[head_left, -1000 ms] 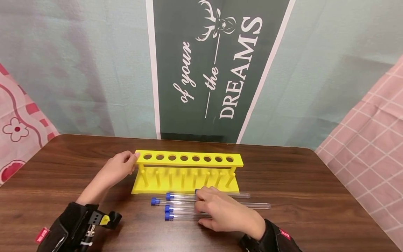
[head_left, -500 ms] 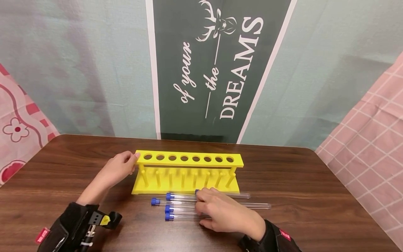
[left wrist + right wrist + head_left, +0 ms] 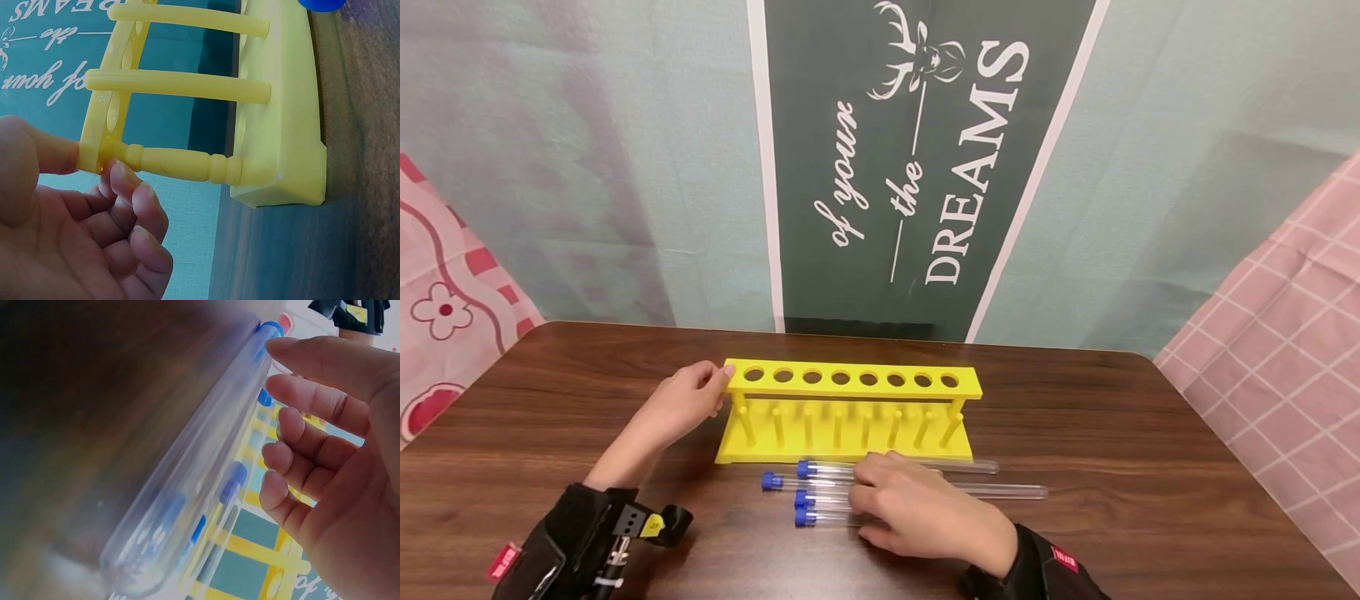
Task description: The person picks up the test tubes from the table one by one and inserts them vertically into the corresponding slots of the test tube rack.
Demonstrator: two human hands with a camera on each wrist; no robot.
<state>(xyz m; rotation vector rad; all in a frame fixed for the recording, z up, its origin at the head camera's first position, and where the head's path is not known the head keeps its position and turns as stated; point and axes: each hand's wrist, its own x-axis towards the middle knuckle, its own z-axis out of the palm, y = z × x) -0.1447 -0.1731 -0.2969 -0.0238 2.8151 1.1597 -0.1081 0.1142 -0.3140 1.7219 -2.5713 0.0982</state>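
A yellow test tube rack (image 3: 850, 390) stands upright on the table. My left hand (image 3: 688, 402) pinches the left end of its top bar; in the left wrist view, the thumb and index finger close on the corner of the rack (image 3: 284, 119). Several clear test tubes (image 3: 1011, 492) with blue caps (image 3: 772, 481) lie flat before the rack, caps to the left. Over their middle my right hand (image 3: 917, 510) rests with fingers loosely bent. The right wrist view shows its thumb and fingers apart beside a test tube (image 3: 181, 475); whether they touch it I cannot tell.
Dark wooden table (image 3: 1120, 450) surrounds the rack, ending at a back edge against a printed curtain (image 3: 685, 167). Pink patterned cloth (image 3: 1292, 333) hangs on the right side, and another flowered cloth (image 3: 467, 275) on the left. Every rack hole shows no tube in it.
My right hand has shifted slightly left along the test tubes, now covering the blue cap closest to the rack. The left hand keeps its hold on the rack.
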